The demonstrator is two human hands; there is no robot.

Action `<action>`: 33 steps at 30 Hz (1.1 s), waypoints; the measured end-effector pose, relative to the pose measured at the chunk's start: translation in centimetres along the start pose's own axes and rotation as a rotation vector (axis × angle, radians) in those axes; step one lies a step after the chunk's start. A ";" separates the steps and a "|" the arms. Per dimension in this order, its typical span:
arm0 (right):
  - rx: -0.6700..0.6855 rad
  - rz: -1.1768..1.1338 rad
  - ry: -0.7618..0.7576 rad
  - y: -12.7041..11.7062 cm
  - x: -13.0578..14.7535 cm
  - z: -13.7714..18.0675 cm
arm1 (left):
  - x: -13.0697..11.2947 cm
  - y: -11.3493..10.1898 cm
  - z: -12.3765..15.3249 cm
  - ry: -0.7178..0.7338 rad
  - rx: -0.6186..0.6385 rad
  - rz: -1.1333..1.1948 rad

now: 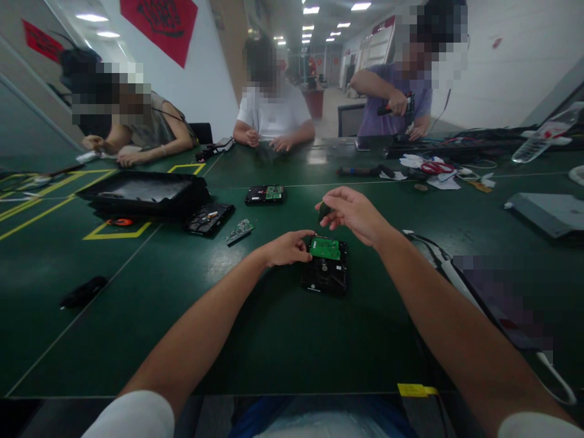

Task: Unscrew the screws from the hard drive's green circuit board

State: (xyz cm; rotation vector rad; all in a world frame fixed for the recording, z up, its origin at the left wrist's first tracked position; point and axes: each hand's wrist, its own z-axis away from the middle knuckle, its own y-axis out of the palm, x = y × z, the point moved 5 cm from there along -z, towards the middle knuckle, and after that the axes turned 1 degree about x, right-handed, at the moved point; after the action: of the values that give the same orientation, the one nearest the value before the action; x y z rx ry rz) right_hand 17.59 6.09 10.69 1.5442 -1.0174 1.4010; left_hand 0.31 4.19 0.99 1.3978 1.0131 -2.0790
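Observation:
A black hard drive [325, 277] lies on the green table [274, 340] in front of me, its green circuit board [325, 248] facing up at the far end. My left hand [288, 247] rests at the drive's left far corner, fingers curled against the board's edge. My right hand [353, 213] hovers just above and behind the drive, fingers closed round the dark handle of a small screwdriver [323, 212] that points down towards the board.
Another hard drive [265, 194], an opened drive [210, 218] and a loose circuit board [239, 231] lie further out. A black tray [143, 193] stands at the left. Three other people sit or stand at the far side. Cables [449, 267] run along my right.

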 end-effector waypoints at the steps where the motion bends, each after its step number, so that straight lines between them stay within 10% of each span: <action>1: 0.005 -0.007 -0.004 0.0 0.0 0.0 | 0.0 0.0 0.0 -0.002 -0.001 0.001; 33: 0.023 0.029 -0.029 0.1 0.0 0.0 | -0.1 0.0 0.0 -0.015 -0.004 0.002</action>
State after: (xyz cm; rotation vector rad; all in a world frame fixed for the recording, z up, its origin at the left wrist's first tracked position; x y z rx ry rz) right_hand 17.52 6.07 10.73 1.5768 -1.0485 1.4184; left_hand 0.36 4.17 1.02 1.3789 1.0082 -2.0820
